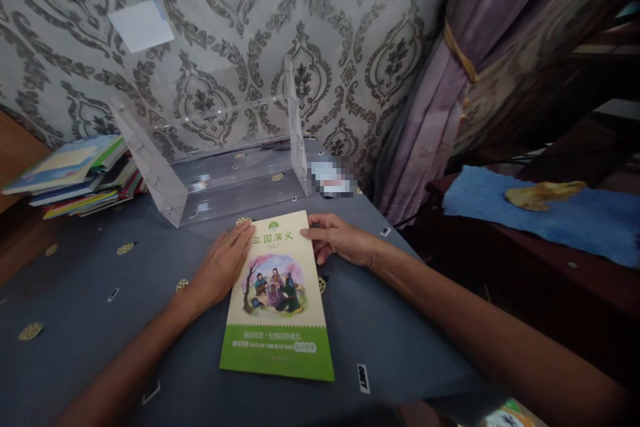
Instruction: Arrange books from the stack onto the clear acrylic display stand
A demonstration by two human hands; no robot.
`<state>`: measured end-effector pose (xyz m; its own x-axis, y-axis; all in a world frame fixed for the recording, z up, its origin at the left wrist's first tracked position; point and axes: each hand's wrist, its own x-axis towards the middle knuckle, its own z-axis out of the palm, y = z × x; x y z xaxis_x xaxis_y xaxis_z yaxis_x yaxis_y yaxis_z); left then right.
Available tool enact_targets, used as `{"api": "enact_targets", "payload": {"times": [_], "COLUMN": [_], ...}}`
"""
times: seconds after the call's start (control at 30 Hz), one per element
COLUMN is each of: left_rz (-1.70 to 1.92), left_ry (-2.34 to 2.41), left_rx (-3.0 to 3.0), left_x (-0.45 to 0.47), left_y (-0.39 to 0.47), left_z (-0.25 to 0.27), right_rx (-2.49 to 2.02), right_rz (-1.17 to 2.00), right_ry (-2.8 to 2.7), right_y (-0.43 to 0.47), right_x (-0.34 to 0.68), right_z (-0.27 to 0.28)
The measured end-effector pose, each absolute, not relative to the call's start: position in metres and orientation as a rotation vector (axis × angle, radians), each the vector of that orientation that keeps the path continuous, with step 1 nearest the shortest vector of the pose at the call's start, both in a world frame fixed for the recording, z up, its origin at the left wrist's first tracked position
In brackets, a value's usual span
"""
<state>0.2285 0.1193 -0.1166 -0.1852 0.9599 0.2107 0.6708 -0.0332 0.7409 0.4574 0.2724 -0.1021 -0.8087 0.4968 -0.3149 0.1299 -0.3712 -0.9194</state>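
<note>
A storybook (275,280) with a cream and green cover, Chinese lettering and a picture of people under a blossoming tree lies face up in front of me, its long side pointing away. Along its upper left edge, my left hand (223,263) has its fingers closed together and pressed against the book; the thumb is hidden. At the upper right edge, my right hand (340,240) grips the book, thumb on the cover and the other fingers curled beside and partly behind it. Just beyond the book stands a clear acrylic rack (167,203) with two side panels.
A stack of books (85,173) sits on the left of the grey patterned tablecloth (115,333). A blurred-out item (331,179) lies right of the rack. Behind is a wallpapered wall with a white card (143,25). A purple curtain (425,140) and a blue cloth (540,203) are at right.
</note>
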Motion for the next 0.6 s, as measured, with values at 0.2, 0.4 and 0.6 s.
{"api": "enact_targets", "payload": {"times": [0.2,0.4,0.6], "left_rz": [0.469,0.325,0.093], "left_ry": [2.096,2.146,2.208], "left_rx": [2.251,2.314,2.414], "left_x": [0.225,0.277,0.323], "left_y": [0.130,0.133,0.127], "left_z": [-0.099,-0.073,-0.072], "right_rx": [-0.647,-0.531,-0.797], "right_rz": [2.533,2.595,2.276], "right_ry": [-1.602,-1.651,-1.460], "right_y": [0.255,0.252,0.277], "right_x": [0.453,0.453,0.458], "right_z": [-0.103,-0.107,-0.105]}}
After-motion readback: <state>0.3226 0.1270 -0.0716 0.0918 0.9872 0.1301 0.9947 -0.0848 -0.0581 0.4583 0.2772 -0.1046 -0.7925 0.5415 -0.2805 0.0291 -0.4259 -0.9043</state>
